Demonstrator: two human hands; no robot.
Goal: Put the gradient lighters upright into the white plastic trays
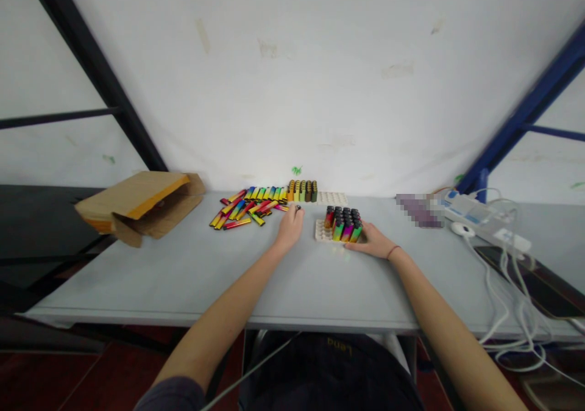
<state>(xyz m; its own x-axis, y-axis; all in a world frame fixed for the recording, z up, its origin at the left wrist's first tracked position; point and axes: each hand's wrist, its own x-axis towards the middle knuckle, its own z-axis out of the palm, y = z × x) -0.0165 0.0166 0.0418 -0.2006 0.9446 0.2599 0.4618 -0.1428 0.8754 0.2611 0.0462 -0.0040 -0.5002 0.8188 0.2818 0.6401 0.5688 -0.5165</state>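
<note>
At the right end of the cell tray (323,233), right hand (377,241): spread, thumb along the near edge, apparently bracing it
Left hand (289,227): pinching a dark end, probably a lighter's
Upright lighters (348,227): packed in the tray, cells likely propping them
Loose lighters (247,210): heaped beside the left hand, handy

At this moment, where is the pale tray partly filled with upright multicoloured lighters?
In the head view, the pale tray stands on the grey table, slightly right of centre, with the right hand at its right end.
</note>
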